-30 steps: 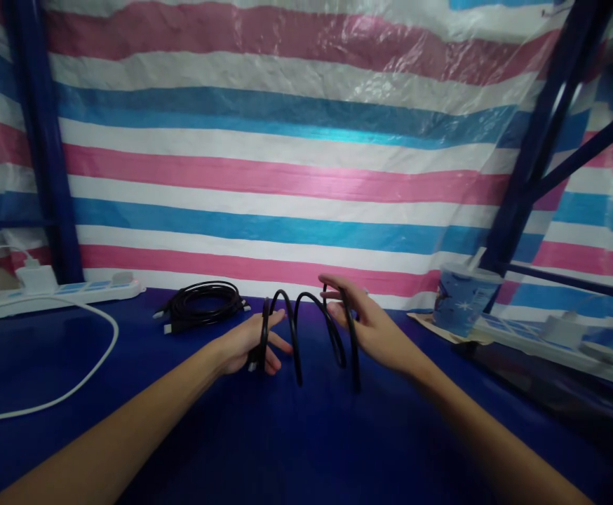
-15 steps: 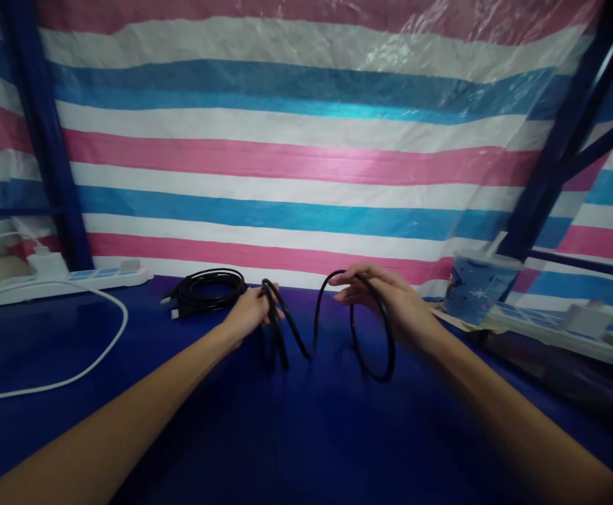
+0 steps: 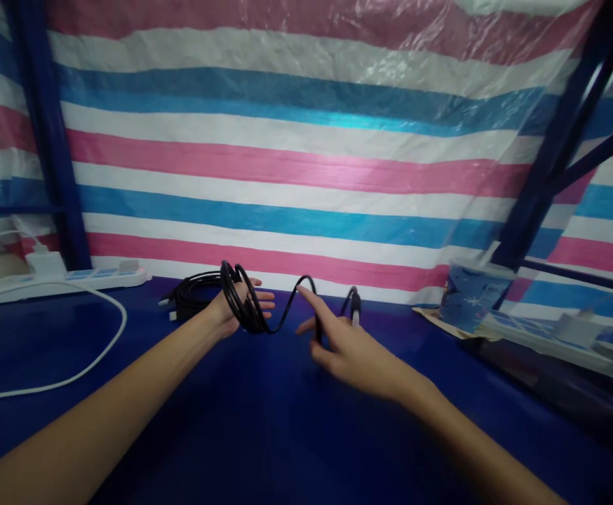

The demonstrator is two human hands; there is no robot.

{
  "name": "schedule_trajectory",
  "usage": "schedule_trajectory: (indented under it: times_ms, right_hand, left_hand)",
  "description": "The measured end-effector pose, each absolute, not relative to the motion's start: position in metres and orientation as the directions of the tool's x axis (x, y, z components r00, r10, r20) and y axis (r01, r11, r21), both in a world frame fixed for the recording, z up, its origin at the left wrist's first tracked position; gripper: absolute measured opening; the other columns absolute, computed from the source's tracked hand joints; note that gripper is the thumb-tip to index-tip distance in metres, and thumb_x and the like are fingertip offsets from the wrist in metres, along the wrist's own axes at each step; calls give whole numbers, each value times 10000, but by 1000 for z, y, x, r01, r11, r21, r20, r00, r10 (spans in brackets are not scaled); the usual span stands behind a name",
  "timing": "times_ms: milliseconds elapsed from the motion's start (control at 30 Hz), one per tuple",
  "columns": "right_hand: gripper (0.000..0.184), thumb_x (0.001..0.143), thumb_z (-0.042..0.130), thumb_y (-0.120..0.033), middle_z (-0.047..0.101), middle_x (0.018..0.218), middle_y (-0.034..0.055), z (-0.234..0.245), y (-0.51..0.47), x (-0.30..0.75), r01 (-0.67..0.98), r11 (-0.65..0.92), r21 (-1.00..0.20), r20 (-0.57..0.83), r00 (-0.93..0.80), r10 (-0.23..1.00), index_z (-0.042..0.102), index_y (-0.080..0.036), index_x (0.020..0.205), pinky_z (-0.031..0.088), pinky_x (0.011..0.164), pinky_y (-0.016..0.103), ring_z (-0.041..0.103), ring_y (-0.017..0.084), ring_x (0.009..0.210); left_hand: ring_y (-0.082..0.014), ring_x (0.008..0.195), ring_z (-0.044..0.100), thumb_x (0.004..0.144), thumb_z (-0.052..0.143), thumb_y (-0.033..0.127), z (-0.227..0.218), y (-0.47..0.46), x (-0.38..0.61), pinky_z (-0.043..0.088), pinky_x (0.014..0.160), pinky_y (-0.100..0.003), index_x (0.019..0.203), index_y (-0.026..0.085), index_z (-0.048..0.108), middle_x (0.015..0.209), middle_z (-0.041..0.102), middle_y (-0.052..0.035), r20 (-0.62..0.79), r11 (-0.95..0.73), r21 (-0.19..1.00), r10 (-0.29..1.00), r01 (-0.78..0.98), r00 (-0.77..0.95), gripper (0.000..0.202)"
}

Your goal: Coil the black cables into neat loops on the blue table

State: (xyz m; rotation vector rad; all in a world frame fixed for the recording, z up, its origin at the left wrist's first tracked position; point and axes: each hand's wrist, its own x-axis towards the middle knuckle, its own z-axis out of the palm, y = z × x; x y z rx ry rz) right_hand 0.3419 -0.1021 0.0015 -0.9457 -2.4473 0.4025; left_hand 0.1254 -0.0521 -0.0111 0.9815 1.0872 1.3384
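Note:
A black cable (image 3: 243,308) is wound in several loops around my left hand (image 3: 227,313), whose fingers are stretched out over the blue table (image 3: 264,435). From that coil the cable sags, rises over the index finger of my right hand (image 3: 346,351) and runs down between its spread fingers. The cable's plug end (image 3: 355,306) sticks up just behind my right hand. A second coiled black cable (image 3: 191,294) lies on the table right behind my left hand.
A white power strip (image 3: 75,278) with a white charger (image 3: 46,263) and looping white cord (image 3: 96,351) lies at the back left. A blue cup (image 3: 469,294) and another power strip (image 3: 559,333) sit at the right. Striped tarp and blue frame posts stand behind.
My left hand has turned palm-up and taken more loops onto it. My right hand has dropped lower and nearer; its large loop has gone and the plug end now shows.

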Motion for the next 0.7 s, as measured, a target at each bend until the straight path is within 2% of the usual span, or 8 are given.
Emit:
schedule_trajectory:
  times_ms: [100, 233, 333, 400, 467, 567, 633, 700]
  right_hand:
    - [676, 854, 466, -220, 697, 1005, 114, -10, -92, 349, 739, 659, -142, 240, -620, 747, 250, -208, 1494, 499, 757, 378, 666, 247, 871]
    - [672, 883, 478, -410, 699, 802, 99, 8, -92, 367, 825, 561, -65, 195, -541, 818, 263, -225, 1493, 464, 591, 329, 654, 247, 679]
    - [652, 876, 474, -462, 678, 742, 74, 28, -98, 369, 792, 465, -396, 196, -421, 885, 341, -206, 1460, 456, 546, 316, 618, 211, 579]
    - [570, 880, 462, -506, 688, 883, 95, 34, -102, 362, 555, 446, -702, 254, -391, 885, 465, -195, 1357, 498, 636, 333, 649, 212, 712]
    - [488, 885, 449, -551, 659, 1086, 106, 29, -107, 348, 197, 480, -855, 371, -417, 830, 566, -202, 1205, 489, 823, 346, 632, 211, 957]
    - [440, 842, 563, -530, 638, 1145, 79, 9, -118, 323, -119, 376, -919, 368, -603, 708, 545, -221, 1155, 454, 895, 341, 624, 179, 980]
    - [405, 785, 683, -408, 686, 945, 54, -4, -125, 309, -92, 235, -968, 230, -707, 669, 516, -201, 1090, 481, 803, 322, 650, 156, 808]
    - [267, 813, 647, -373, 622, 617, -18, -12, -128, 303, -41, 150, -988, 131, -741, 658, 514, -184, 947, 481, 650, 275, 588, 114, 564]
  left_hand:
    - [-180, 684, 690, 887, 487, 246, -7, -56, 130, 561, 640, -295, 1047, 141, 468, 842, 692, -112, 17, -22, 964, 1000, -265, -21, 192]
    - [-178, 618, 668, 908, 441, 304, -4, -59, 137, 544, 592, -306, 1083, 149, 463, 798, 678, -93, 152, -158, 979, 987, -129, -59, 235]
    - [-184, 655, 651, 898, 430, 276, -3, -62, 138, 525, 626, -333, 1039, 155, 520, 856, 665, -96, 455, -406, 875, 876, 264, -162, 207]
    - [-193, 779, 647, 883, 436, 210, -2, -66, 138, 501, 735, -350, 1021, 171, 558, 948, 661, -95, 704, -544, 628, 701, 556, -110, 188]
    - [-194, 865, 631, 900, 399, 190, 0, -71, 141, 467, 800, -347, 1035, 184, 569, 1009, 658, -94, 807, -579, 446, 590, 682, -27, 217]
    - [-186, 834, 626, 927, 351, 232, -2, -76, 151, 453, 758, -321, 1061, 198, 561, 1004, 663, -92, 783, -550, 464, 621, 694, -31, 251]
    - [-176, 784, 627, 913, 372, 244, -8, -77, 159, 447, 709, -302, 1106, 221, 541, 996, 666, -77, 711, -524, 547, 703, 653, -31, 258]
    - [-165, 720, 620, 883, 397, 239, -15, -74, 165, 436, 646, -279, 1095, 224, 537, 933, 669, -59, 577, -466, 682, 816, 564, -25, 255]
